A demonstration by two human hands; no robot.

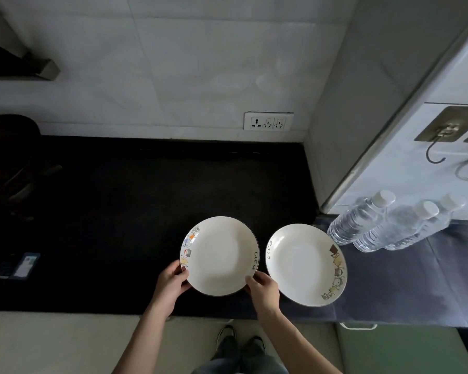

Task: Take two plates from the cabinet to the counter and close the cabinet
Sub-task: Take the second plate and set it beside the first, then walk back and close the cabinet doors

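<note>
Two white plates with coloured cartoon trim lie on the dark counter (125, 211). The left plate (219, 255) is held at its near rim by both hands: my left hand (172, 283) grips the lower left edge, my right hand (262, 288) grips the lower right edge. The right plate (305, 264) rests flat beside it, untouched, with a narrow gap between the two. No cabinet holding plates is visible in the head view.
Three clear water bottles (362, 220) stand right of the plates. A wall socket (268, 121) sits on the tiled back wall. A white fridge side with hooks (443, 136) rises at right. A small dark packet (19, 265) lies at the left.
</note>
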